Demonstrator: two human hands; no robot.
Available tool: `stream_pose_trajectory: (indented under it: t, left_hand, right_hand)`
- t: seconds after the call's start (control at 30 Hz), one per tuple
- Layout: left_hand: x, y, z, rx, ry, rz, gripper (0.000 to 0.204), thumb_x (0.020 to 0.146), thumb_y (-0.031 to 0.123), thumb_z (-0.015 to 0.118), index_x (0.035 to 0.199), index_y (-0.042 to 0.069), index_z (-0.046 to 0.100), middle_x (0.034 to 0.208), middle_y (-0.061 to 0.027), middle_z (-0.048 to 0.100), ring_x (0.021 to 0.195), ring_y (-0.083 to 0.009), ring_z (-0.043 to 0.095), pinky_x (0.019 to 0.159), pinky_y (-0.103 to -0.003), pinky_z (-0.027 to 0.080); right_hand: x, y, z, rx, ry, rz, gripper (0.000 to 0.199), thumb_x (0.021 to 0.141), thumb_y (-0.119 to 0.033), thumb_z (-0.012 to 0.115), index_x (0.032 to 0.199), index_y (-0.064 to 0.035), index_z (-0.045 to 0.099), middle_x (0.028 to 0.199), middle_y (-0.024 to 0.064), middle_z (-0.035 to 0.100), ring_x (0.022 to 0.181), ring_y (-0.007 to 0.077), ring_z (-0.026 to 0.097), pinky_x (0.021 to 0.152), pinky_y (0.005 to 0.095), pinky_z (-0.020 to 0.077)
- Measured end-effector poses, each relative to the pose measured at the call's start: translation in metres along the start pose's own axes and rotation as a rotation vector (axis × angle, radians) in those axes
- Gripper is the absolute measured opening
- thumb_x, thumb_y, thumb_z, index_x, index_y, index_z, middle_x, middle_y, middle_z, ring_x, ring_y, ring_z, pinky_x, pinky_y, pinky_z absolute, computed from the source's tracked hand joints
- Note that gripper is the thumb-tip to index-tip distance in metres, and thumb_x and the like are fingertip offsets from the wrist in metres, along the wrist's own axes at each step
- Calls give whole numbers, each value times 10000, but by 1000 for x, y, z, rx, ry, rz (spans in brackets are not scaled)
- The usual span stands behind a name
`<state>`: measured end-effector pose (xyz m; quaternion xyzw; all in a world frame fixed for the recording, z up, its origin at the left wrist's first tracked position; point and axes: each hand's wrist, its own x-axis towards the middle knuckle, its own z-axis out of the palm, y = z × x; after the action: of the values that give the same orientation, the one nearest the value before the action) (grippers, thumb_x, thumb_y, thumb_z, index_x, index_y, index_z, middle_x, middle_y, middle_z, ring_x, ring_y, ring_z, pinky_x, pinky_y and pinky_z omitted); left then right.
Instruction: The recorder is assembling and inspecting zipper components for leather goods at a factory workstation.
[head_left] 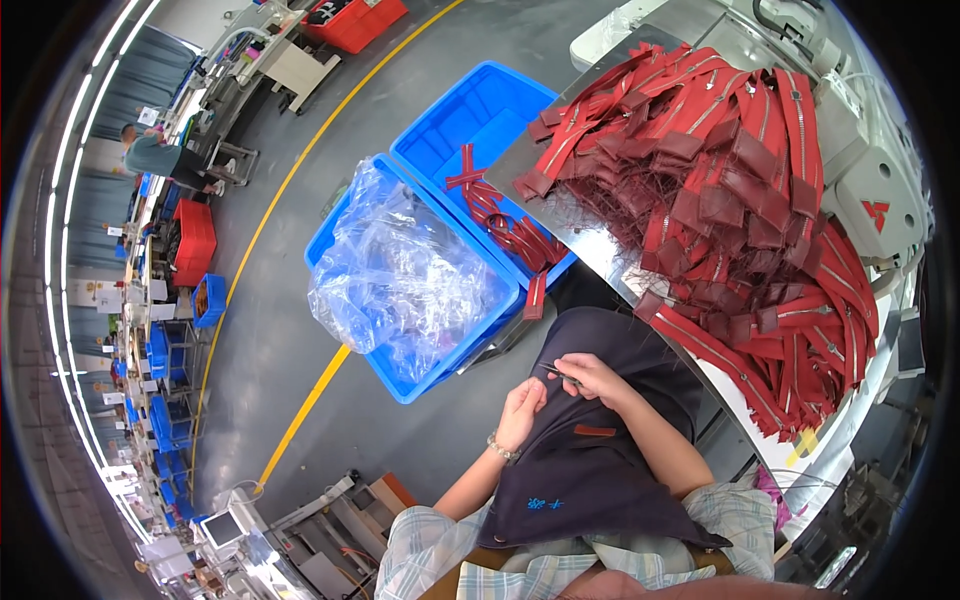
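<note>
**Dark tool in right grip, red zipper pile off to my right**

My right grip (592,382) is clenched round a small, dark, slim metal tool (561,373), snips by the look of it; blade detail too small to confirm. My left grip (520,414) is curled closed, nothing visible in it; a thin bit inside the fingers could be hidden.

Landmark: the big heap of red zipper strips with silvery teeth and dark red end tabs (700,200), on the shiny metal tabletop (612,262). Both grips sit near-left of the heap, clear of it, over my dark navy apron (640,345). Right is nearer the heap. Tool's long axis runs crosswise, tip away from the heap, toward the left-grip side. Heap's long axis runs far-left to near-right along the tabletop.

Left of the heap: open blue plastic crate (440,112) with loose red strips (500,228) at its heap-side end. Further left: second blue crate with a clear plastic bag (400,270).

Markings: blue stitched-looking characters on the apron, small red-brown patch (595,431) there too, unreadable; red angular emblem (875,214) on the white machine (880,180) right of the heap.
</note>
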<state>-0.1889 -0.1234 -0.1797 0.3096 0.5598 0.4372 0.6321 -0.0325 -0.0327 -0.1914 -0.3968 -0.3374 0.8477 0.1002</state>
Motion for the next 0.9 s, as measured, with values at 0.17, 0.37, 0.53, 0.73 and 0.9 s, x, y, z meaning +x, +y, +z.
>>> stream_pose_trajectory:
  t: [0.17,0.37,0.53,0.73,0.9]
  left_hand:
    - [2,-2,-2,20,-20,-1,304,945,263,406,713,75,463,626,43,401,562,-41,310,507,-189,244]
    - [1,0,1,71,-44,6,295,941,240,416,706,71,474,636,45,403,571,-36,308,518,-190,252]
    - [1,-5,0,90,-46,22,268,934,209,432,716,60,481,642,44,413,584,-33,324,531,-187,269]
    - [7,12,10,430,145,210,87,896,76,462,831,30,497,656,18,449,618,-48,404,562,-203,333]
    - [22,9,14,281,281,388,257,850,-31,447,1090,30,516,675,-13,483,637,-91,458,601,-231,387]
  right_hand:
    - [2,1,1,-24,3,-14,308,912,-320,465,918,-35,581,560,-3,472,365,-1,244,339,178,138]
    - [4,0,3,24,-35,4,301,908,-318,474,900,-36,578,558,-4,470,375,1,259,345,175,139]
    - [4,0,4,66,-57,-133,238,908,-276,484,866,-51,547,571,-27,451,459,2,329,380,165,173]
    - [-8,-7,10,123,-126,-315,137,885,-181,533,808,-69,514,573,-53,449,475,-5,332,413,159,199]
    - [-13,-13,15,133,-163,-374,124,883,-168,534,824,-63,504,600,-46,445,514,4,358,434,158,222]
